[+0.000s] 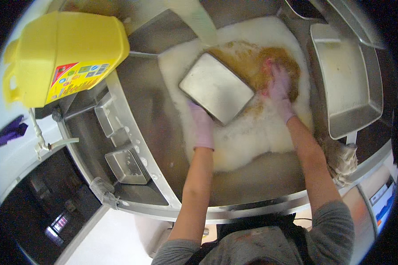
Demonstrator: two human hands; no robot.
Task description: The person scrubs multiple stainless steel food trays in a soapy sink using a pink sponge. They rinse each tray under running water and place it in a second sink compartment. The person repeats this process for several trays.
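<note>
My left hand [200, 124], in a pale purple glove, holds a rectangular stainless-steel pan [217, 88] by its near left edge. The pan's flat side faces up, and my fingertips are hidden under it. White suds [232, 149] surround the pan in a large metal sink [165, 142]. To the right, my gloved right hand [280, 81] is down in a patch of brown, murky water [240, 61]. A pink thing [268, 64], possibly a scrubbing pad, shows beside and under its fingers; most of it is covered.
A big yellow jug [86, 39] bearing a label stands at upper left. Several small steel pans [127, 165] sit in the left basin. A deep steel pan [343, 76] lies on the right, near a crumpled wet cloth or bag [346, 160]. A pale hose [199, 23] hangs over the suds.
</note>
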